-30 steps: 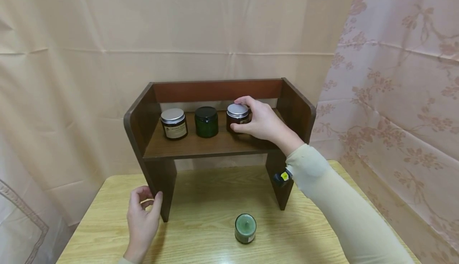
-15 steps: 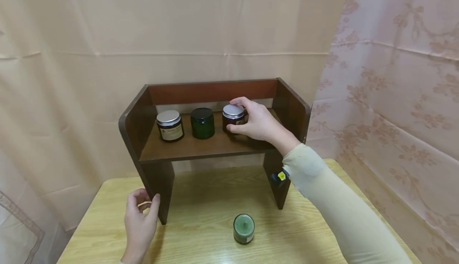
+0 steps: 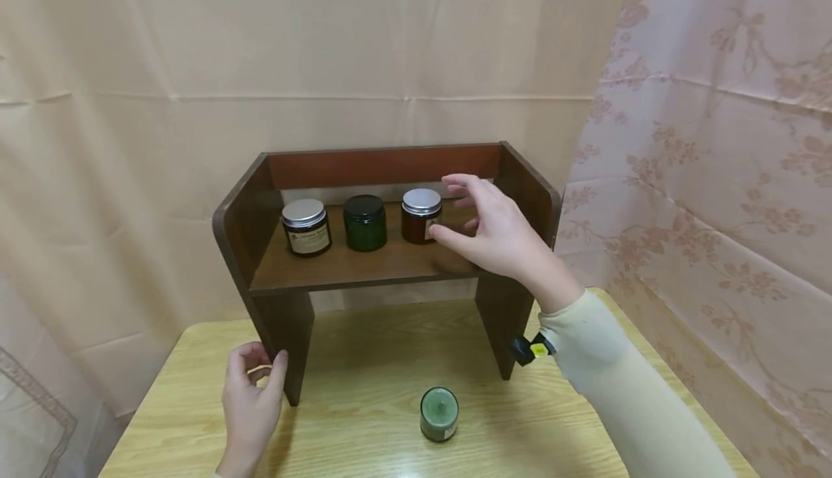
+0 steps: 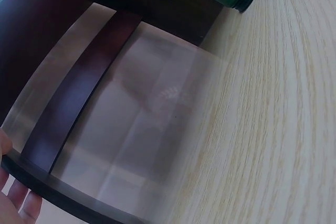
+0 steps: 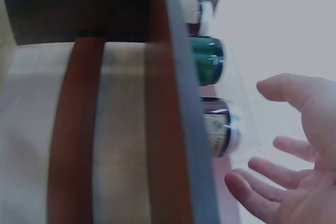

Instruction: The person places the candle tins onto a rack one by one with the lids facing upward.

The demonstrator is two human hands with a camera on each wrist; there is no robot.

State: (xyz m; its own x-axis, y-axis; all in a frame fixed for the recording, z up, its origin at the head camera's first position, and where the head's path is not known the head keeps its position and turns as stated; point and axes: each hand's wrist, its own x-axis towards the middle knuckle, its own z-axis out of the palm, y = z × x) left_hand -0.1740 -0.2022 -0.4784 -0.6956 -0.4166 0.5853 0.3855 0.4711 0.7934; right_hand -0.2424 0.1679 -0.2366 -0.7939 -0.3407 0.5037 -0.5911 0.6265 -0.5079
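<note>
On the upper board of a dark brown wooden shelf [image 3: 344, 268] stands a row of three jars. An amber jar with a silver lid and pale label [image 3: 306, 229] is on the left, a green jar with a black lid [image 3: 365, 223] in the middle. At the right is another silver-lidded amber jar [image 3: 421, 216]. My right hand [image 3: 497, 229] hovers just right of it, apart from it, fingers spread and holding nothing. My left hand [image 3: 253, 398] grips the front edge of the shelf's left side panel, thumb on the inner face and fingers outside.
A green candle in a glass [image 3: 439, 414] stands on the light wooden table [image 3: 364, 377], in front of the shelf. Beige cloth [image 3: 325, 45] hangs behind, and flower-patterned cloth [image 3: 728, 175] hangs at the right. The shelf's right side panel [image 3: 529, 196] rises beside my right hand.
My right hand has let go of the right amber jar and drawn back to the right, its fingers opening. The jar stays standing on the board. My left hand keeps its place on the panel.
</note>
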